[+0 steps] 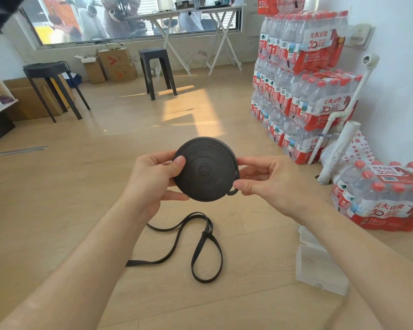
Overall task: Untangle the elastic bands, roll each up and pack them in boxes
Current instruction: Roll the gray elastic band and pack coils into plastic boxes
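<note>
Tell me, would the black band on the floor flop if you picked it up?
Probably floppy: the loose band lies in soft, curvy loops on the floor. Looks thin, so likely light. Its knot may keep loops joined.

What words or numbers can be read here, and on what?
"农夫山泉": wrap of the floor pack of water bottles.
"30周年": same wrap, and the stacked packs.
Red print on the white bag: too blurred.
Bottle labels: too small.
No text: rolled elastic band, clear box.
</note>
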{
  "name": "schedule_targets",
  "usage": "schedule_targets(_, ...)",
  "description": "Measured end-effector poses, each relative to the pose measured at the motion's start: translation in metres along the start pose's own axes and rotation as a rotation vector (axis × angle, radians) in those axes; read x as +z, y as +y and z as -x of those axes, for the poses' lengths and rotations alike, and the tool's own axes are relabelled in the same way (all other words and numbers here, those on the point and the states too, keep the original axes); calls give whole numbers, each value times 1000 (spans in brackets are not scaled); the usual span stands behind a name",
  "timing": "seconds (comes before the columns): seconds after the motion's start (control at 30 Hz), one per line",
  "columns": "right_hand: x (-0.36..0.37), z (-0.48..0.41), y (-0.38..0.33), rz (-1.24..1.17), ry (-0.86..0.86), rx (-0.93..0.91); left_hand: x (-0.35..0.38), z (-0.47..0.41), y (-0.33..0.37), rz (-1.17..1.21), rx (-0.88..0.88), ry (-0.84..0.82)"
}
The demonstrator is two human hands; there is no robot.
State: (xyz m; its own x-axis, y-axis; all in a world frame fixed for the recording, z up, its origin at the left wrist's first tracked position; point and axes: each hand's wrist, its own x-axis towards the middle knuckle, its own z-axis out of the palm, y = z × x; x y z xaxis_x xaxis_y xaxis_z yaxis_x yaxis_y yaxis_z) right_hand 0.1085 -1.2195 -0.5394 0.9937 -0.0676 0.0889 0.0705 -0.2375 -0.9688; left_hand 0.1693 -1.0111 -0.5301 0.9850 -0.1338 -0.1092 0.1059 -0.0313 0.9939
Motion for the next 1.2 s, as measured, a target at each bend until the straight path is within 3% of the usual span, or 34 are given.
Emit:
schedule_targets(0.3, 8, -2, 1, -41, 185, -91, 3, -1, -5, 157, -47, -7)
schedule_targets(0.5, 11, -5, 4, -204, 183, -79, 9, 2, -7, 258, -92, 10)
schedule_targets(0.8, 16, -10, 7, -174, 340, -96, 22, 6, -9, 355, -105, 24)
schedule_targets(0.93, 20, -13, 11, -231, 425, -72, 29, 9, -9, 414, -94, 59)
schedule_targets(1.2, 25, -18, 19, -445, 384, 86, 46, 14, -14, 488, -80, 95)
